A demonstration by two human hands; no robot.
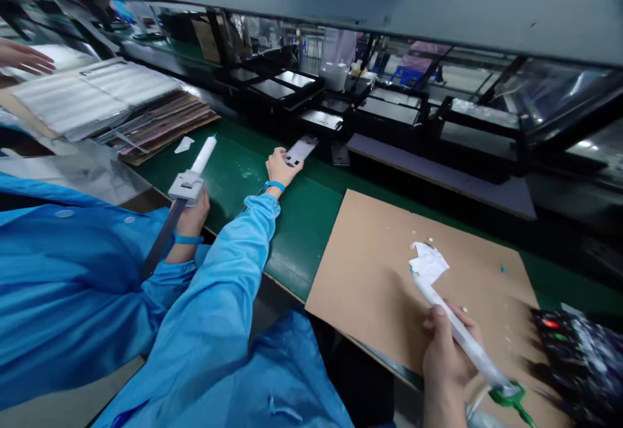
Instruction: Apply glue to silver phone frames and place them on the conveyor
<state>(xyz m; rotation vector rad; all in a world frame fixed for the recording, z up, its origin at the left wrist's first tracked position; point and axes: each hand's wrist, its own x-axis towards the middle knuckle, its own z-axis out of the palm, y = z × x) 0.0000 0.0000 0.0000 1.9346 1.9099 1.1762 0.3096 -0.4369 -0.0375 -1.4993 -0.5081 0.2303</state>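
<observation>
Cardboard | right hand grips syringe | tip touching paper

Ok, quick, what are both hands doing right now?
Left hand: not in view.
Right hand: closed on the white syringe, tip at the paper scrap.

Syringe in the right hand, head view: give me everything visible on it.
The syringe is a slim, translucent white barrel, plastic by the look of it, with a green fitting at its rear end. The right hand holds it with fingers wrapped round the middle. It lies slanted, tip pointing away and to the left. The tip rests at the edge of a crumpled white paper scrap on the brown cardboard sheet.
</observation>
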